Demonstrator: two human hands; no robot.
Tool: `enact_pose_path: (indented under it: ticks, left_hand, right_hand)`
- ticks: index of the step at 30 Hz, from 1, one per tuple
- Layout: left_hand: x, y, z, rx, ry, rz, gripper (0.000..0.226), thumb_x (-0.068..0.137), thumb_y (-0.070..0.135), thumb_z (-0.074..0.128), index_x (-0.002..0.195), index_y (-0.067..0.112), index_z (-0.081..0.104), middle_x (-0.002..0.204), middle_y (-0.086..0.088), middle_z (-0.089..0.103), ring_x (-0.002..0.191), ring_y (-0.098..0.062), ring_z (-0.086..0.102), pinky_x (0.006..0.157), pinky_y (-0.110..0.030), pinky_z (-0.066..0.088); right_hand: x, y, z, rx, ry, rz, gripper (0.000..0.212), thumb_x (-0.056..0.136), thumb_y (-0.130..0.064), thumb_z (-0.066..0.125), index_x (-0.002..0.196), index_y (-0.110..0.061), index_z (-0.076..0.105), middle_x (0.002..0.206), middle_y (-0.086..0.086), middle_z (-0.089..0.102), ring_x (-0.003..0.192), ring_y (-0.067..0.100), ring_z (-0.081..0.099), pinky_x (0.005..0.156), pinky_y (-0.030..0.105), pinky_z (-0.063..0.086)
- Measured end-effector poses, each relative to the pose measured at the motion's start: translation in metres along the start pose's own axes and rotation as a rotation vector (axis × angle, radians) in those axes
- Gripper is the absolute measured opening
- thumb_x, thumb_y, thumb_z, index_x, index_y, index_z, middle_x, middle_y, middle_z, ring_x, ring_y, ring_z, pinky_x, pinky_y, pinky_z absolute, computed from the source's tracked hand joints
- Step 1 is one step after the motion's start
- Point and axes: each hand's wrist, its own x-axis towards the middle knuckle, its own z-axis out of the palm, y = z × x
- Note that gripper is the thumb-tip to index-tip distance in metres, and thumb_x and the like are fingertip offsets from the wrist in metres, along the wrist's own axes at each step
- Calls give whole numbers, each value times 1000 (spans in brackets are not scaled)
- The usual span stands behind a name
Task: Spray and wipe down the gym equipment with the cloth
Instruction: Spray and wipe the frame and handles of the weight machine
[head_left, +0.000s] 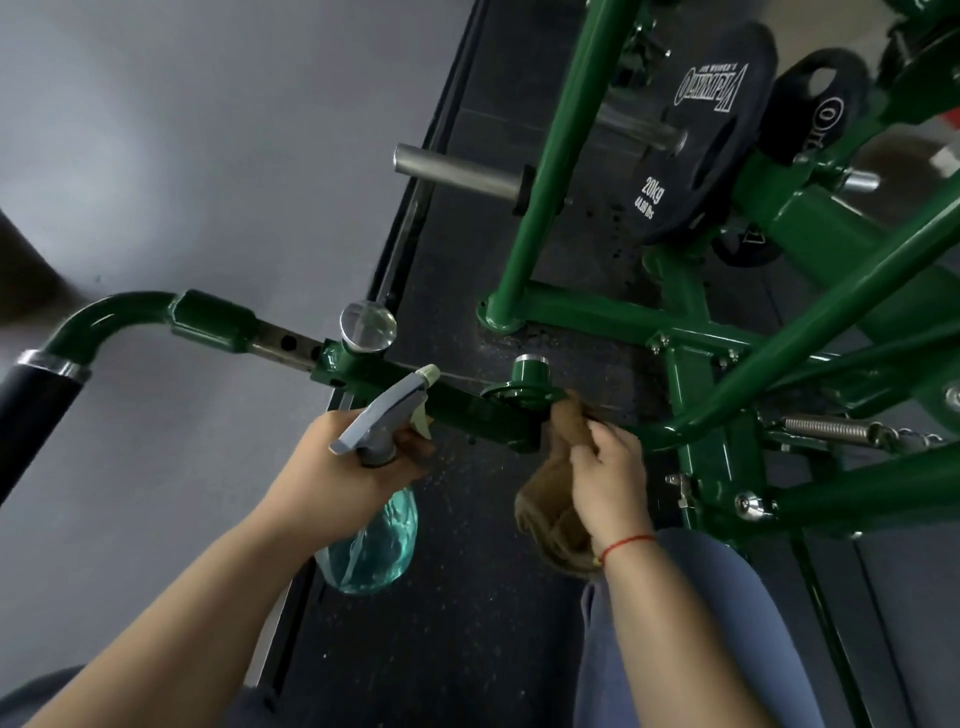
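Note:
A green steel gym machine fills the right and middle of the head view, and its horizontal arm (467, 410) crosses the centre. My left hand (337, 462) grips the neck of a teal spray bottle (371, 545) with a grey trigger head, nozzle pointing at the green arm. My right hand (608, 473) holds a brown cloth (550, 525) and presses its upper part against the arm's end, just below a green round post (530, 376). The cloth's lower part hangs loose under my wrist.
A black padded handle (36, 415) on a curved green tube sits at left, with a clear knob (368, 325) on the adjustable bar. A black 20kg plate (711, 140) and a bare steel peg (457, 174) are behind. Black rubber flooring lies below, grey floor at left.

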Motion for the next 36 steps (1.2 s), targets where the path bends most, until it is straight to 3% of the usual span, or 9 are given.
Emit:
enact_pose_path:
  ticks: [2,4,9,11,16,21,25,29,36]
  left_hand:
    - [-7,0,-3,18,5,-12,37,81,-2,77,66,32,74,66,11,71,62,-12,67,61,-34,57]
    - [-15,1,-2,28,25,-43,51,82,-7,72,55,36,66,53,17,61,49,-4,56,48,-18,44]
    - [-23,-2,1,-3,109,-50,17,84,1,72,85,17,76,82,-7,75,78,-29,71,75,-51,59]
    - [-26,-2,0,-17,146,-44,16,84,2,73,86,17,76,84,-4,76,79,-25,71,72,-43,60]
    - [-40,-6,-12,-45,220,-93,22,84,-3,73,80,18,75,75,19,74,72,3,68,59,-7,48]
    - [-44,-4,-25,-84,338,-90,19,83,-4,73,85,15,78,77,20,74,71,0,68,58,-11,50]
    - [-50,-7,-33,-133,464,-116,22,82,-3,75,82,19,78,79,5,75,72,-23,68,60,-33,56]
    - [-62,-8,-38,-75,525,-130,24,81,-2,76,80,21,76,79,21,72,73,-3,68,55,-12,51]
    - [-75,-17,-34,-12,499,-199,26,81,-2,74,80,24,77,74,17,72,62,-1,65,54,-14,49]
  right_hand:
    - [3,-1,-8,139,43,69,20,90,-12,49,85,-9,68,92,21,67,86,39,64,77,47,53]
    - [-3,-12,-5,229,55,153,22,93,-7,49,77,-10,63,86,24,66,77,35,62,69,39,49]
    - [-30,-32,32,290,53,321,22,102,-20,47,109,-5,62,121,19,59,90,26,57,80,33,45]
    - [-37,-33,38,280,61,331,27,103,-24,47,115,-6,63,128,18,57,96,27,60,85,37,50]
    - [-57,-38,25,11,129,-3,33,98,-20,60,130,-13,66,144,12,45,126,35,49,103,35,40]
    - [-62,-60,28,-234,143,-300,33,90,-23,70,123,-18,71,132,4,52,118,29,46,83,29,40]
    - [-73,-102,58,-258,157,-508,27,87,-26,71,113,-21,75,123,4,54,107,27,50,74,31,46]
    - [-72,-124,84,-252,158,-645,19,80,-19,69,98,-17,76,119,9,55,100,30,50,75,35,52]
    - [-45,-103,75,-252,107,-770,34,76,-19,73,109,-14,76,127,13,56,106,34,51,78,37,52]
